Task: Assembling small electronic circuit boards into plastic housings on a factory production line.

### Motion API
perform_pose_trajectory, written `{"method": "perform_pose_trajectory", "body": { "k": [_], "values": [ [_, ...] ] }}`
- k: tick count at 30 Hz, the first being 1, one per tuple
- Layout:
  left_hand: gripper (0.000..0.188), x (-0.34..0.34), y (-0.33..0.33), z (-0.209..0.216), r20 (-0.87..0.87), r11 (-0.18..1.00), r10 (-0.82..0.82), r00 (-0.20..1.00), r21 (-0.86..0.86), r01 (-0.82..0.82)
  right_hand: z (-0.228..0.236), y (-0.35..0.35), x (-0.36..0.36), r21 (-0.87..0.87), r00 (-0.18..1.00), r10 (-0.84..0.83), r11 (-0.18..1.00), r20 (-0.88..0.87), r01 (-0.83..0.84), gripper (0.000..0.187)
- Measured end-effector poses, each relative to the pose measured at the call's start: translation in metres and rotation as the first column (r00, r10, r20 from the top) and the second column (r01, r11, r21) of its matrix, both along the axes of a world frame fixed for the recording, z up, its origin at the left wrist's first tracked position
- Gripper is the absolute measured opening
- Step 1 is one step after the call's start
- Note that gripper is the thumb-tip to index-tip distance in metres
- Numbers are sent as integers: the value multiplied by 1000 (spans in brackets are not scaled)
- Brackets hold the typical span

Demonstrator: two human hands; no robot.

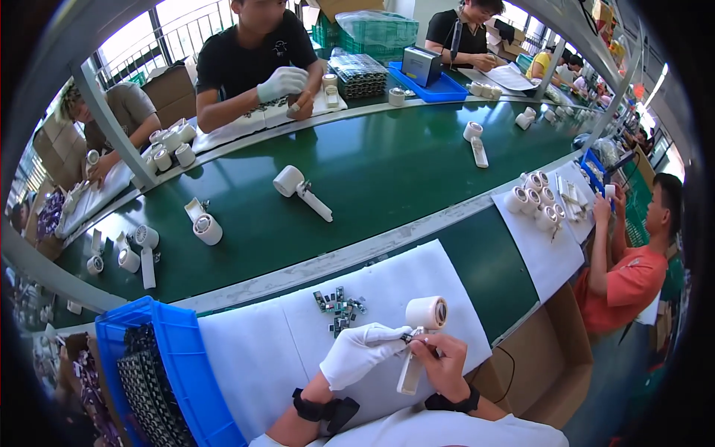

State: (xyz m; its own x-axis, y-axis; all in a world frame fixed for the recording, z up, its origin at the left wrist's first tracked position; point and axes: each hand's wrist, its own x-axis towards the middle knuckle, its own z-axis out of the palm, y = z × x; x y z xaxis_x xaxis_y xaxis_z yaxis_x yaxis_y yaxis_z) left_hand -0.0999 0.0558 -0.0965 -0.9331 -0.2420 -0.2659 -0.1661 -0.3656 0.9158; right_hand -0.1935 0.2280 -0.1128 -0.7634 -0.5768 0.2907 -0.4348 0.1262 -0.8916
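Over a white foam sheet (pixel 268 320), a white handheld fan (pixel 426 313) has its round head turned away from me and its handle, a slim trough, toward me. My left hand (pixel 363 355), in a white glove, is closed in a pinch at the joint between head and handle. A small dark part peeks out at its fingertips, too small to name. My right hand (pixel 445 363), bare, grips the fan by the same joint, thumb and forefinger together. Several small green circuit boards (pixel 342 309) lie in a loose pile beyond my left hand.
A blue crate (pixel 175 357) of stacked dark parts stands at my left, a cardboard box (pixel 547 365) at my right. Across the front runs a green conveyor belt (pixel 387 179) bearing several fan pieces (pixel 289 181). Co-workers sit along its far side; another in red (pixel 633 276) works at right.
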Motion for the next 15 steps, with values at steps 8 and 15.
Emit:
{"method": "perform_pose_trajectory", "body": {
  "k": [8, 15],
  "values": [
    [25, 0, -3, -1, 7, 1000, 9, 1000, 7, -9, -1, -9, 3, -21, 997, -56, 998, 47, 57, 11],
    [26, 0, 1, 1, -28, 997, -14, 1000, -75, 11, -3, -4, 7, -2, 996, -81, 997, 30, 81, 14]
  ]
}}
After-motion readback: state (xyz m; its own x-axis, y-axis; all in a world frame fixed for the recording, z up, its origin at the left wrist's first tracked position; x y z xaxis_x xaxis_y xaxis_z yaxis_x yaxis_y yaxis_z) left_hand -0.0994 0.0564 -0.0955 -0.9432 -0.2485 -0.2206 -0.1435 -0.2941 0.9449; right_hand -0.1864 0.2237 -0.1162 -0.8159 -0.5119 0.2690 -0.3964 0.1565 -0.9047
